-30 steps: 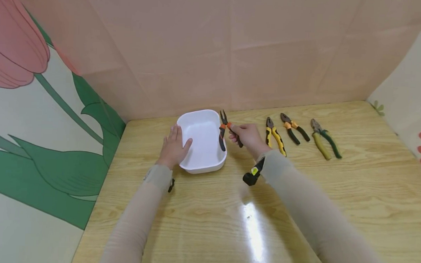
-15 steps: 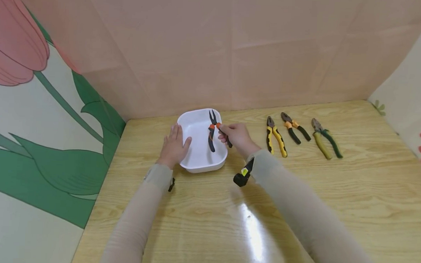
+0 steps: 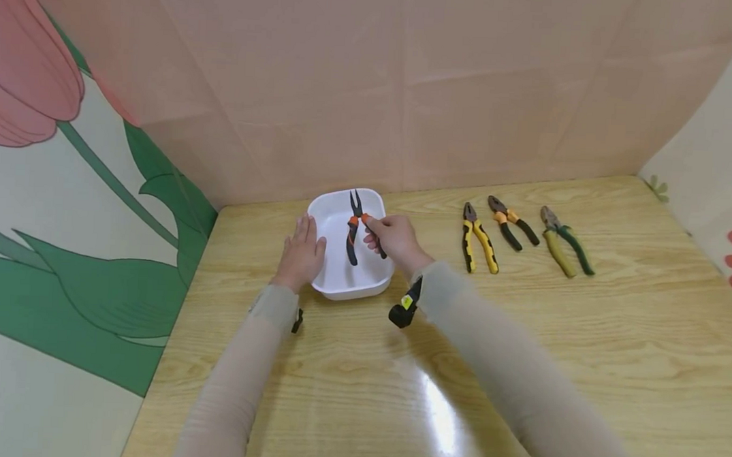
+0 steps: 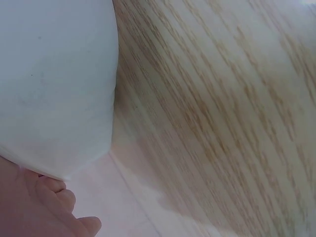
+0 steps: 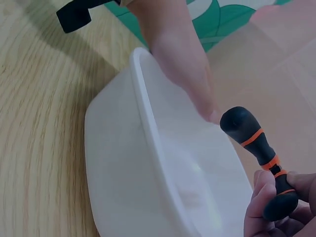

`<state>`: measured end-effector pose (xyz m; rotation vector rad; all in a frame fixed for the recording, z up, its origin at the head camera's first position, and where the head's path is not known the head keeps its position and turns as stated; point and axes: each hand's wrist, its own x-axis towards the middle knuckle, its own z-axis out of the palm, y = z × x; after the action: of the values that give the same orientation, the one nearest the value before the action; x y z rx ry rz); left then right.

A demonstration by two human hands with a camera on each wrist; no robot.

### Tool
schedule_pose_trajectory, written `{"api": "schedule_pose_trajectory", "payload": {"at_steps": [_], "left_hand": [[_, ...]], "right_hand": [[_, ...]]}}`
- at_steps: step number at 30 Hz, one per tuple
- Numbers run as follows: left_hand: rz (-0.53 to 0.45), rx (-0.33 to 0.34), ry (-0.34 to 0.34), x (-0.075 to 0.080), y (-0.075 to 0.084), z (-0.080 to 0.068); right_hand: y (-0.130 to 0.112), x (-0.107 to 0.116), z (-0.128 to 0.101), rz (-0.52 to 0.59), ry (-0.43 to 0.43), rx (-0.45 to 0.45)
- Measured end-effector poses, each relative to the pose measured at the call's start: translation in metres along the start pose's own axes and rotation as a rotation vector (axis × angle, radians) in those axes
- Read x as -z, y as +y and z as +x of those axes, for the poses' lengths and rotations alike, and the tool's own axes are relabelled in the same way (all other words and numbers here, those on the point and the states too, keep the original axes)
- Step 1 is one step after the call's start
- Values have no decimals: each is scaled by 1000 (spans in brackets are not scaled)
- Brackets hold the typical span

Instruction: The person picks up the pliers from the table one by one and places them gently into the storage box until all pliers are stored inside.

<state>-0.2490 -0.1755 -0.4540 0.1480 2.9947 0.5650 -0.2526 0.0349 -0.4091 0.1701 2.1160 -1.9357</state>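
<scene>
From the head camera, your right hand grasps black-and-orange long-nose pliers by one handle, holding them over the inside of a white tray near the table's back edge. Your left hand lies flat with straight fingers against the tray's left side. To the right on the wooden table lie three more pliers in a row: yellow-handled pliers, orange-and-black pliers and green-handled pliers (all well apart from the tray).

The left wrist camera shows the tray's outer wall with your fingertips at its edge.

The right wrist camera shows your fingers curled round a black pliers handle above the tray's rim.
</scene>
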Motion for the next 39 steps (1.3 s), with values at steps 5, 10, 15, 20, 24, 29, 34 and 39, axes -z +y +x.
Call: {"api": "schedule_pose_trajectory", "payload": {"at_steps": [5,10,15,20,24,29,34,39], "left_hand": [[-16,3,0,-1,-1,1],[-22,21,-7,-1,-1,2],[-29,49,-24,-1,-2,2],[-44,45,-26,-1,-2,2],[-55,35,-18,0,-1,2],[-60,46,-14,0,1,2],[-62,28,-3,1,1,2],[-57,1,16,-1,0,1]], "right_hand": [[0,-11,1,-15,4,18],[2,-20,1,-49,17,36],[6,-31,3,-73,21,33],[10,-37,3,-95,48,21],[13,-40,3,-103,67,20],[16,-41,3,-134,75,13],[21,-44,2,-141,68,1],[26,-46,3,-168,52,-18]]}}
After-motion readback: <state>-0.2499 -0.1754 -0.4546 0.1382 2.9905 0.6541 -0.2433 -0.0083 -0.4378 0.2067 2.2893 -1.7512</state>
